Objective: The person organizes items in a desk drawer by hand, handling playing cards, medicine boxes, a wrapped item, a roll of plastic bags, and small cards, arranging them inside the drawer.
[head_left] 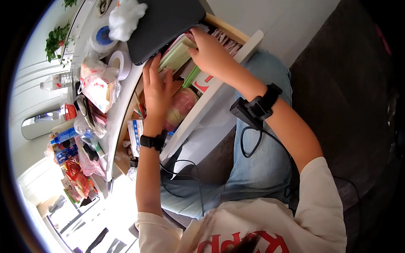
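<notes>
My left hand is over the open drawer, fingers stretched out and slightly blurred. Its fingertips reach the edge of a black laptop that lies on the desk and overhangs the drawer. My right hand is inside the drawer, beside pale green booklets. Its thumb and forefinger are spread at their edge; the other fingers are mostly hidden. Between my hands and the drawer front lie a bright green folder edge and a round, pinkish packet.
On the desk stand white cotton wool, a white tape roll, a plastic bag and a clear bottle. A blue-and-white box sits in the drawer's near end. Cables hang from the wrist bands over my jeans.
</notes>
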The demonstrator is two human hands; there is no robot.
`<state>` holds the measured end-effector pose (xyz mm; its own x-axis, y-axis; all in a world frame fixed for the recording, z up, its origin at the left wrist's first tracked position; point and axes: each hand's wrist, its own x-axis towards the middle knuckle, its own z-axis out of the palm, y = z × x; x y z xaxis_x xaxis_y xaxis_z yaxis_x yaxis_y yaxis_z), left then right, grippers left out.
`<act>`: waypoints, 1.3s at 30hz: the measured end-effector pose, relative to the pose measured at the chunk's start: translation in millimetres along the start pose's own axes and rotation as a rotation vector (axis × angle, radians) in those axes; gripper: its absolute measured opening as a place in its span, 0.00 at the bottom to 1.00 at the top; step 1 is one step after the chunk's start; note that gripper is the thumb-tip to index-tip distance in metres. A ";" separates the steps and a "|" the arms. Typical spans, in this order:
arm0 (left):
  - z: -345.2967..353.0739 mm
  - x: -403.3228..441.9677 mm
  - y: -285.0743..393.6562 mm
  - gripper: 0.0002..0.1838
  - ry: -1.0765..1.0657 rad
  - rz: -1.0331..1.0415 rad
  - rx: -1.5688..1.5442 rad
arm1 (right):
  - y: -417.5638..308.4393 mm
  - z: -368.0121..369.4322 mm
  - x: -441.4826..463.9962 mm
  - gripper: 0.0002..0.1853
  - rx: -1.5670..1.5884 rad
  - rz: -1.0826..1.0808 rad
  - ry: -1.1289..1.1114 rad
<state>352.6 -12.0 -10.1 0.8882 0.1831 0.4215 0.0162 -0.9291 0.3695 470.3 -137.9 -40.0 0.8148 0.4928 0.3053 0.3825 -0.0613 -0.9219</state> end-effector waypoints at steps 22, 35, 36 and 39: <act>1.7 -15.7 8.0 0.24 0.019 -0.029 0.061 | -17.1 15.4 0.5 0.24 0.420 0.094 -0.026; -1.4 -21.0 6.8 0.19 0.194 -0.363 -0.421 | -22.3 39.9 17.4 0.16 0.226 0.200 0.224; -2.4 -22.0 6.5 0.19 0.191 -0.428 -0.471 | -22.9 36.2 19.9 0.18 0.224 0.259 0.139; -2.1 -23.7 1.8 0.19 0.188 -0.516 -0.563 | -22.6 30.7 22.0 0.22 0.233 0.304 0.021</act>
<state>330.6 -17.4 -17.6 0.7383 0.6452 0.1965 0.1259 -0.4181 0.8996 466.3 -99.0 -19.8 0.8857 0.4640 0.0125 0.0149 -0.0016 -0.9999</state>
